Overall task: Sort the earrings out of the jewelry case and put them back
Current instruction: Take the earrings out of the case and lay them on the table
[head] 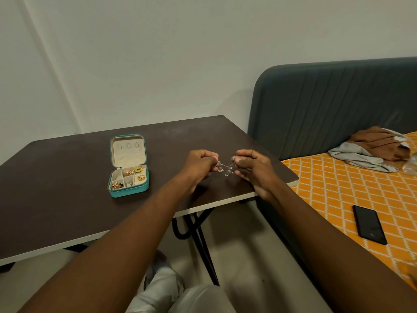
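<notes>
Silver earrings (225,171) are dangling between both hands, the left hand (199,164) and right hand (253,168) each pinching one end above the desk (67,177), probably teasing a tangled pair apart (detail is blurred); the teal jewelry case (129,192) is lying open nearby, ready for returns.

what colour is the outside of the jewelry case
Teal: the small square jewelry case has a plain teal outer shell, best seen in the head view.
</notes>
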Available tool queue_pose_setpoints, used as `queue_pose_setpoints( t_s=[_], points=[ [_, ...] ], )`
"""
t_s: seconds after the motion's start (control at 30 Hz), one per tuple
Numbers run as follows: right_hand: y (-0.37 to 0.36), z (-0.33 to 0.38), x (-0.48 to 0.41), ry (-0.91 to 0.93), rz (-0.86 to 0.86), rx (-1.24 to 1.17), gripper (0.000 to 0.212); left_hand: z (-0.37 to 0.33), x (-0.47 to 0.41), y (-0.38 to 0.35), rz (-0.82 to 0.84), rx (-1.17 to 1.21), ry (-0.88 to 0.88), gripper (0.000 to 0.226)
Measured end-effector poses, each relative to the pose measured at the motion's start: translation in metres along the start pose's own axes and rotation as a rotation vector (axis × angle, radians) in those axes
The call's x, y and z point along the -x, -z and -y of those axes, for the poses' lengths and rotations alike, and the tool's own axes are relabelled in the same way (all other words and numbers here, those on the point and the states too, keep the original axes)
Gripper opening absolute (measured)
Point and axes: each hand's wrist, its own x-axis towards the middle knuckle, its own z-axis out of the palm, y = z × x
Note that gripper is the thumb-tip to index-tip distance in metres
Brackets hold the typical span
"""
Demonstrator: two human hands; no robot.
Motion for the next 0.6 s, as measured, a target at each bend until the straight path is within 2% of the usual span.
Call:
queue_pose_setpoints(
  t_s=[0.33, 0.47, 0.6],
  points=[
    [0.0052, 0.0002, -0.0001, 0.005, -0.03, -0.225, 0.027, -0.0011, -0.0021, 0.0041, -0.022, 0.044, 0.028, 0.008],
    [0.005, 0.0016, 0.0018, 0.002, -0.001, -0.216, 0.027, -0.0062, -0.0002, 0.0028, 0.025, 0.156, 0.122, 0.019],
    [0.0001, -0.0011, 0.004, 0.027, 0.029, -0.08, 0.025, -0.0078, -0.0016, 0.0006, 0.1, 0.315, 0.238, 0.023]
  ],
)
